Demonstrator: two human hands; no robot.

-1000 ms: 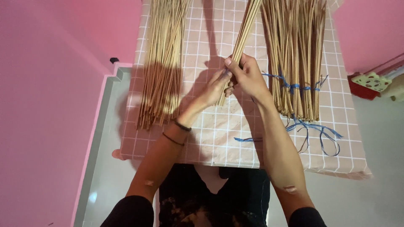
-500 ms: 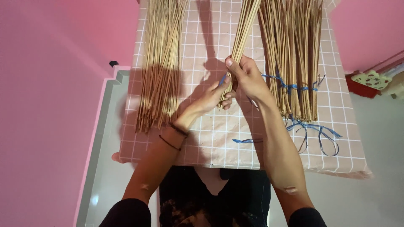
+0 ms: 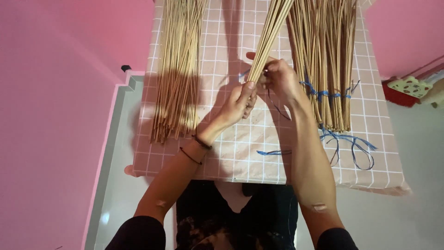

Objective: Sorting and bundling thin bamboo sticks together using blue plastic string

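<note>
I hold a thin bundle of tan sticks (image 3: 269, 37) over a table with a pink checked cloth (image 3: 231, 139). My left hand (image 3: 240, 103) grips the bundle's lower end. My right hand (image 3: 277, 76) is closed around the bundle just above it, with a thin blue string (image 3: 277, 107) trailing down from it. A loose pile of the same sticks (image 3: 178, 65) lies to the left. On the right lies a larger bundle (image 3: 326, 55) tied with blue string (image 3: 326, 94).
More blue string (image 3: 349, 146) lies looped on the cloth near the front right edge. A pink wall stands to the left and right. A red and white object (image 3: 407, 90) sits beyond the table's right side. Grey floor shows on the left.
Both hands have slid a little up the small bundle, away from me. The blue string now hangs from my right hand.
</note>
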